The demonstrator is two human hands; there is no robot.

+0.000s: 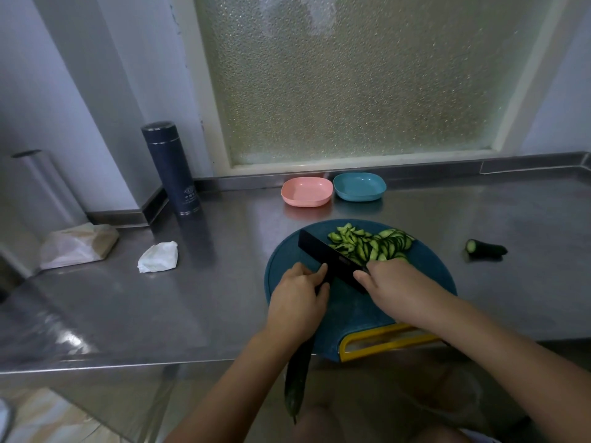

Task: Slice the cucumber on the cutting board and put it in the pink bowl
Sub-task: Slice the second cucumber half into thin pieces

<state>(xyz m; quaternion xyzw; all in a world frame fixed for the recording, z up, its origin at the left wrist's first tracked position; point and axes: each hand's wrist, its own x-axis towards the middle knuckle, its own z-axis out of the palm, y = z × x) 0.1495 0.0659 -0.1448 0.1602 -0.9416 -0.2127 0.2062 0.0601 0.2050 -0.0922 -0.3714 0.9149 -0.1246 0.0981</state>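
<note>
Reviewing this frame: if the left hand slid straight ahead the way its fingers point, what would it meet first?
The black knife blade, held by the right hand, lies just ahead of the left hand. Its fingertips look nearly touching it, though depth is unclear.

Just one cam here, head-mounted wide-angle, sitting above the near edge of the tabletop (128,298) and tilted forward and down. The board (351,314) lands close, low-centre in frame. The frosted window (351,84) straight ahead fills the top, and straight lines bow toward the edges.
</note>
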